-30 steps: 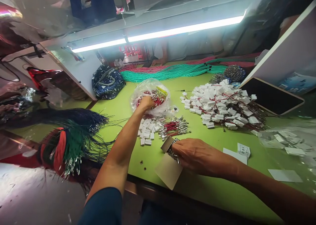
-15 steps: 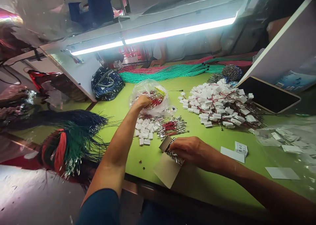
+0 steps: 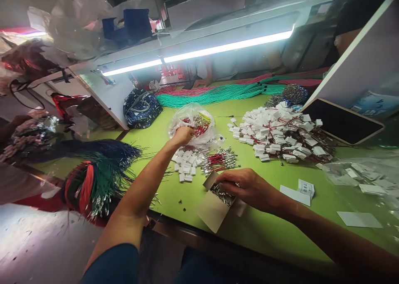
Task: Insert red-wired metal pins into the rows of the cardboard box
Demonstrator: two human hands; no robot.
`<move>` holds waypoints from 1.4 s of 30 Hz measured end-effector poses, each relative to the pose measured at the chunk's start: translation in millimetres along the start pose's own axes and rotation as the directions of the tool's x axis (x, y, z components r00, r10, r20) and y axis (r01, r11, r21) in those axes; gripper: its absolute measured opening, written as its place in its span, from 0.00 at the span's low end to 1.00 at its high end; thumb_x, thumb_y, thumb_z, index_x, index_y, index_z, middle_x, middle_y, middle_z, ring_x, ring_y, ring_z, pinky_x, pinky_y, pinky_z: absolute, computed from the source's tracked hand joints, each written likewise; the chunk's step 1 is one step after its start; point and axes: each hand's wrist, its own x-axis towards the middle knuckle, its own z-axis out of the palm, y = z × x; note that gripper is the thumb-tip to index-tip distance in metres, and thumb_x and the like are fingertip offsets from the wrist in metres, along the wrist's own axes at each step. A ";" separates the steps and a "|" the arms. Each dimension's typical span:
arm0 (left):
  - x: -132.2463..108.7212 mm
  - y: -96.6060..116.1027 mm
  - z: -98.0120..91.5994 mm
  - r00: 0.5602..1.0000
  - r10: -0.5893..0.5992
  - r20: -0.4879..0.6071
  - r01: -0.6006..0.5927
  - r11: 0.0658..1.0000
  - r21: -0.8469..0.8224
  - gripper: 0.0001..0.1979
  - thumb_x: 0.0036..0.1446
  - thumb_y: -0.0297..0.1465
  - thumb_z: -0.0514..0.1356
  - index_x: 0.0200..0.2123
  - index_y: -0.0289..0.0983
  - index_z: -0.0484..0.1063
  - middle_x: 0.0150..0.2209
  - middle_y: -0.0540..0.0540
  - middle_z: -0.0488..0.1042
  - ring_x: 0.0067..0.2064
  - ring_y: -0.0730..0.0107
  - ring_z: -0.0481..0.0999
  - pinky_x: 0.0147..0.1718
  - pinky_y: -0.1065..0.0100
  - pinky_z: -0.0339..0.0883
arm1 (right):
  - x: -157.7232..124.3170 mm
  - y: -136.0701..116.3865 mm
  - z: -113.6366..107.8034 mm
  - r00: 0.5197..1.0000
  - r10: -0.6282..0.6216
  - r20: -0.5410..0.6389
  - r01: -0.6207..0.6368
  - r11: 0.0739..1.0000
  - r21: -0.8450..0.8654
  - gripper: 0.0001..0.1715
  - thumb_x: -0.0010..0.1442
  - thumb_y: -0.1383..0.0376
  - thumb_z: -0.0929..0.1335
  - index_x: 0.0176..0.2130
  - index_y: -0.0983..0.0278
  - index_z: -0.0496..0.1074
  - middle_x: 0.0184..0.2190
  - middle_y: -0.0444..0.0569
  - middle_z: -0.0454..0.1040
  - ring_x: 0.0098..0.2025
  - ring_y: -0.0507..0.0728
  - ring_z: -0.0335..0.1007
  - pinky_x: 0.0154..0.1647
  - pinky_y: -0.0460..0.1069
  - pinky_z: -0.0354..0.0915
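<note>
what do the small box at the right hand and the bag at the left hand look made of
Box: probably cardboard with a matte finish; its flat tan flaps look stiff and dull. Bag: likely thin, slightly glossy plastic film, since it is see-through, crumpled and shows pale highlights.

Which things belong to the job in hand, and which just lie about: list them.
Likely in use:
plastic bag of red-wired parts, left hand at it
cardboard box of metal parts, right hand at it

Apparently lying about:
dark-screened device
blue patterned bundle
white card

left hand (image 3: 184,135) stretched forward, right hand (image 3: 245,186) nearer, fingers (image 3: 225,177) bent downward
</note>
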 end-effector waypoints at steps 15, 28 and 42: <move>-80.0 49.1 2.5 0.993 -0.116 0.018 0.046 0.239 -0.970 0.04 0.53 0.22 0.59 0.30 0.35 0.65 0.29 0.48 0.76 0.33 0.71 0.78 0.43 0.62 0.70 | 1.5 2.7 -11.4 0.965 0.190 -0.182 -0.128 0.943 0.307 0.11 0.56 0.61 0.66 0.35 0.64 0.75 0.33 0.48 0.78 0.30 0.52 0.72 0.31 0.46 0.68; -164.4 59.0 47.1 0.924 -0.328 0.196 0.112 -0.258 -0.960 0.08 0.53 0.19 0.59 0.30 0.37 0.65 0.28 0.50 0.78 0.31 0.74 0.79 0.41 0.67 0.73 | 18.0 5.6 9.6 0.892 0.245 -0.379 -0.068 0.903 0.424 0.10 0.55 0.61 0.67 0.34 0.66 0.73 0.29 0.47 0.75 0.26 0.50 0.69 0.29 0.47 0.69; -164.7 65.3 60.3 0.956 -0.267 0.118 0.073 -0.170 -0.983 0.17 0.37 0.26 0.71 0.27 0.36 0.64 0.25 0.52 0.75 0.28 0.74 0.77 0.32 0.72 0.72 | 14.2 13.3 15.7 0.820 -0.135 -0.556 0.088 0.990 -0.111 0.04 0.58 0.68 0.67 0.34 0.65 0.73 0.29 0.46 0.79 0.28 0.51 0.74 0.29 0.44 0.66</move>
